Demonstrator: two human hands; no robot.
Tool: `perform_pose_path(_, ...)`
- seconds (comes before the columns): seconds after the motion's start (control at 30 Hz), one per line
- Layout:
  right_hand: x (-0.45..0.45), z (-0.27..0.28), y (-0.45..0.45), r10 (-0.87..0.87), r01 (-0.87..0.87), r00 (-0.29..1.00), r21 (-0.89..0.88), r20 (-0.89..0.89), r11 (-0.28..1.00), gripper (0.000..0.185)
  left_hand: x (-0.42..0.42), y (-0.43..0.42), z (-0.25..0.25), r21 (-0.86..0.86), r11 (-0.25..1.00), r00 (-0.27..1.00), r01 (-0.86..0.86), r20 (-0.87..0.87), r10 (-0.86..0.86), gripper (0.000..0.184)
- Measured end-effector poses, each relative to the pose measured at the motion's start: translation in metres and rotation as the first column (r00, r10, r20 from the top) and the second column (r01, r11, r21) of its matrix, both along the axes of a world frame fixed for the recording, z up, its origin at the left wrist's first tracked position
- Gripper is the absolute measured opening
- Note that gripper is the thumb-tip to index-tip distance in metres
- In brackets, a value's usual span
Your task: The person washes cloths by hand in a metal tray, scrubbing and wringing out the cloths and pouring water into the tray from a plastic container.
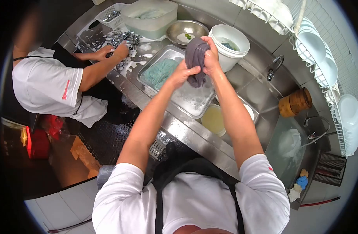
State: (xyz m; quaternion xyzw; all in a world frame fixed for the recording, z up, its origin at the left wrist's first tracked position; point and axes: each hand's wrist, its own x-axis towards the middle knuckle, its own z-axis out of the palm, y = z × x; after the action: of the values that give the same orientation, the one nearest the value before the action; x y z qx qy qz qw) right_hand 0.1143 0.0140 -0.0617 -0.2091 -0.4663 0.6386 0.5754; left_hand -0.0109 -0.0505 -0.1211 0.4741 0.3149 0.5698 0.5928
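A wet dark grey cloth [195,64] is bunched between both my hands. My left hand [181,73] closes on its lower left side, thumb across the front. On its upper right side, my right hand [211,56] wraps around the cloth. Beneath the cloth lies a shallow metal tray [192,99] with suds on its bottom. A pale teal cloth [160,73] lies crumpled in the tray's left part. Just behind my hands stand a steel bowl [175,33] holding small green pieces and a white bucket [239,48] with cloth in liquid.
At left, a co-worker [50,82] handles a pile of cutlery [122,39] on the soapy counter. A translucent tub [147,23] stands behind. Yellowish liquid fills a container [213,119] beside the tray. Sinks [282,148] and a dish rack [315,50] are to the right.
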Motion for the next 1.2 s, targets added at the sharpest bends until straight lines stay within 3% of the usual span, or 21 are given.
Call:
perform_pose_path(0.1, -0.017, -0.008, 0.001, -0.238, 0.22, 0.949, -0.108, -0.206, 0.97, 0.035, 0.03, 0.0, -0.01, -0.087, 0.994, 0.973, -0.072, 0.213, 0.089, 0.079)
perform_pose_path(0.17, -0.014, -0.039, 0.018, -0.291, 0.273, 0.956, -0.242, -0.04, 0.931, 0.034, 0.051, -0.004, -0.019, -0.059, 0.973, 0.92, -0.224, 0.318, 0.23, 0.075)
perform_pose_path(0.2, -0.012, -0.055, 0.026, -0.306, 0.305, 0.951, -0.303, 0.044, 0.903, 0.034, 0.053, -0.007, -0.024, -0.155, 0.976, 0.932, -0.153, 0.305, 0.195, 0.072)
perform_pose_path(0.23, -0.01, -0.059, 0.03, -0.279, 0.361, 0.917, -0.298, 0.284, 0.884, 0.034, 0.054, -0.008, -0.027, -0.25, 0.965, 0.942, -0.083, 0.296, 0.158, 0.07)
perform_pose_path(0.3, 0.007, -0.065, 0.035, 0.05, 0.054, 0.951, -0.325, 0.305, 0.944, 0.036, 0.051, -0.007, -0.023, -0.484, 0.875, 0.968, 0.012, 0.224, 0.11, 0.046)
perform_pose_path(0.33, 0.015, -0.068, 0.034, 0.215, -0.101, 0.926, -0.344, 0.31, 0.933, 0.037, 0.049, -0.002, -0.029, -0.506, 0.855, 0.902, 0.113, 0.413, 0.125, 0.039)
perform_pose_path(0.37, 0.022, -0.073, 0.029, 0.214, -0.075, 0.922, -0.395, 0.322, 0.916, 0.024, 0.047, 0.007, -0.036, -0.504, 0.836, 0.799, 0.214, 0.583, 0.147, 0.032)
perform_pose_path(0.47, 0.048, -0.099, 0.021, 0.051, 0.075, 0.963, -0.446, 0.264, 0.892, 0.037, 0.05, 0.021, -0.006, -0.46, 0.768, 0.338, 0.446, 0.881, 0.331, 0.015)
perform_pose_path(0.5, 0.048, -0.143, 0.033, -0.095, 0.12, 0.993, -0.546, 0.074, 0.829, 0.03, 0.053, 0.021, 0.003, -0.421, 0.782, 0.219, 0.459, 0.907, 0.36, 0.015)
perform_pose_path(0.57, 0.023, -0.143, 0.006, -0.209, -0.023, 0.94, -0.66, -0.27, 0.751, 0.03, 0.066, 0.031, 0.015, -0.369, 0.824, 0.024, 0.431, 0.917, 0.398, 0.021)
perform_pose_path(0.67, -0.009, -0.067, -0.037, -0.274, -0.309, 0.71, -0.636, -0.649, 0.707, 0.029, 0.1, 0.014, 0.055, -0.311, 0.915, -0.237, 0.257, 0.898, 0.371, 0.016)
perform_pose_path(0.73, -0.013, -0.021, -0.048, -0.309, -0.358, 0.61, -0.602, -0.73, 0.714, 0.029, 0.106, -0.032, 0.129, -0.42, 0.871, -0.322, 0.254, 0.813, 0.486, 0.022)
perform_pose_path(0.8, -0.017, -0.008, -0.05, -0.294, -0.267, 0.63, -0.556, -0.719, 0.787, 0.029, 0.098, -0.02, 0.095, -0.268, 0.887, -0.33, 0.375, 0.856, 0.398, 0.024)
perform_pose_path(0.83, -0.019, -0.041, -0.036, -0.248, 0.084, 0.837, -0.332, -0.489, 0.94, 0.039, 0.092, -0.013, 0.075, -0.186, 0.882, -0.34, 0.432, 0.873, 0.351, 0.026)
perform_pose_path(0.87, -0.021, -0.075, -0.021, -0.421, 0.424, 0.876, -0.041, -0.237, 0.905, 0.048, 0.085, -0.007, 0.058, -0.103, 0.867, -0.351, 0.487, 0.886, 0.302, 0.027)
perform_pose_path(0.93, -0.012, -0.083, -0.005, -0.363, 0.371, 0.926, -0.063, 0.101, 0.927, 0.057, 0.069, -0.004, 0.041, 0.043, 0.801, -0.331, 0.597, 0.923, 0.197, 0.029)
perform_pose_path(0.97, 0.011, -0.055, -0.003, -0.093, 0.129, 0.991, -0.489, 0.097, 0.863, 0.057, 0.061, -0.008, 0.033, 0.1, 0.749, -0.299, 0.655, 0.945, 0.135, 0.03)
perform_pose_path(1.0, 0.023, -0.023, -0.007, 0.157, -0.111, 0.987, -0.812, -0.024, 0.573, 0.057, 0.054, -0.012, 0.028, 0.149, 0.687, -0.271, 0.711, 0.96, 0.072, 0.031)
perform_pose_path(1.03, 0.021, 0.008, -0.018, 0.238, -0.029, 0.964, -0.85, 0.115, 0.527, 0.046, 0.05, -0.015, 0.024, 0.09, 0.68, -0.167, 0.728, 0.985, 0.049, 0.031)
perform_pose_path(1.13, 0.01, -0.048, 0.027, 0.238, -0.157, 0.969, -0.568, 0.071, 0.808, 0.041, 0.03, -0.02, 0.012, -0.159, 0.654, 0.242, 0.74, 0.97, -0.037, 0.03)
perform_pose_path(1.2, 0.008, -0.04, 0.026, 0.266, -0.12, 0.933, -0.491, 0.241, 0.863, 0.051, 0.019, -0.018, 0.005, -0.333, 0.647, 0.506, 0.686, 0.857, -0.095, 0.026)
